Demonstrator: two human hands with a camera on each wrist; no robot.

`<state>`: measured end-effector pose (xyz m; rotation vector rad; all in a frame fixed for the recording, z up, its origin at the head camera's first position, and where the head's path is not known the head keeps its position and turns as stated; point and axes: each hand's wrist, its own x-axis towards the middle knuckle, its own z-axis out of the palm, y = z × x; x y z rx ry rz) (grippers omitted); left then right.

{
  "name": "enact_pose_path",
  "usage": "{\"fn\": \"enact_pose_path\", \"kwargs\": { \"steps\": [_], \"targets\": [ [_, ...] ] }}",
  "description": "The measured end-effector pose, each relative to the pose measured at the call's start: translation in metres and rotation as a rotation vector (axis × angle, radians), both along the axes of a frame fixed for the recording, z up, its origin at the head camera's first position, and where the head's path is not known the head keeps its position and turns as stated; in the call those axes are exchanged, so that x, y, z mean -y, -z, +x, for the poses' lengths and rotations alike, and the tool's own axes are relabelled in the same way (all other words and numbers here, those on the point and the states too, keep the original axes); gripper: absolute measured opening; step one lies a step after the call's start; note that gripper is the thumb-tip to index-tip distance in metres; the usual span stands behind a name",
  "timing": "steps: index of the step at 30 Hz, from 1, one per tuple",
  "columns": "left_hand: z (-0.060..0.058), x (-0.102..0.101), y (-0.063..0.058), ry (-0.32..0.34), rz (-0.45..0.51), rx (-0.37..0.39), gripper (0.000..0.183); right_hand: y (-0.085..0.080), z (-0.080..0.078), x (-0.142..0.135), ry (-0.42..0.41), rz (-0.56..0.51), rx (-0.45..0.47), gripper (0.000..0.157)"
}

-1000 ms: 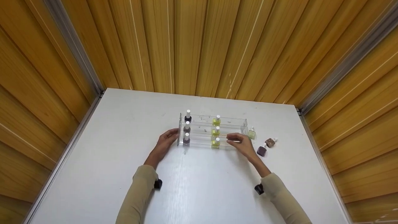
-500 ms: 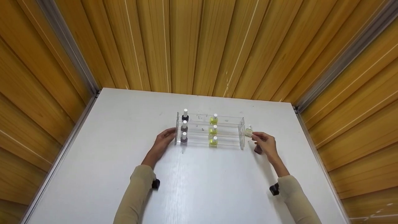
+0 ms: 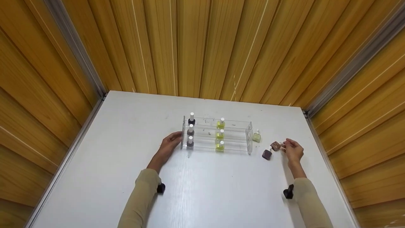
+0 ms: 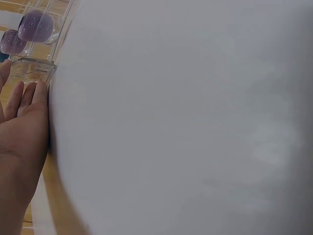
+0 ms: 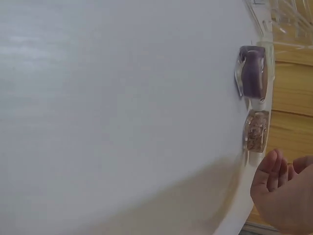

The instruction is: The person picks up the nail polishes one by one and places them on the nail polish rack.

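Observation:
My left hand (image 3: 168, 146) rests its nearly straight fingers against the left end of a clear tiered rack (image 3: 234, 148). In the rack, a column of three dark nail polish bottles (image 3: 190, 142) stands at the left, and three yellow ones (image 3: 220, 146) stand upright right of the middle. At the right, my right hand (image 3: 293, 151) pinches the white cap of a brown glittery nail polish bottle (image 3: 275, 146), which lies on the table. In the right wrist view the fingertips meet the cap end of that bottle (image 5: 257, 131); the exact contact is partly hidden.
A purple nail polish bottle (image 3: 267, 154) lies beside the brown one. Close to the rack's right end is a pale yellow-green bottle (image 3: 256, 136). The white table (image 3: 202, 186) is bounded by wood-look panels (image 3: 190, 47) at the back and sides.
My right hand has moved right, from the rack's lower tier past the pale bottle to the brown bottle, which has turned slightly. The left hand stays at the rack's left end.

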<state>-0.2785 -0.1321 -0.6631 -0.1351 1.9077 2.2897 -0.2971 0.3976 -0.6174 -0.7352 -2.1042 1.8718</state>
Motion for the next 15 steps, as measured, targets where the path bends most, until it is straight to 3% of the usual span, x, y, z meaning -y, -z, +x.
{"fn": "enact_pose_path", "kwargs": {
  "steps": [5, 9, 12, 15],
  "targets": [
    [-0.002, -0.001, -0.002, 0.0, 0.013, -0.004, 0.044, 0.011, -0.004, -0.006, 0.047, -0.044, 0.058, 0.039],
    [-0.003, -0.001, -0.001, -0.004, 0.004, -0.017, 0.044, 0.017, -0.008, -0.009, 0.044, -0.008, 0.089, 0.039],
    [-0.001, 0.0, 0.0, -0.011, -0.014, -0.015, 0.044, 0.02, -0.009, -0.011, 0.011, 0.082, 0.137, 0.044],
    [0.0, 0.0, 0.001, -0.005, -0.01, -0.009, 0.044, 0.021, -0.01, -0.011, -0.03, 0.271, 0.225, 0.051]
  ]
}}
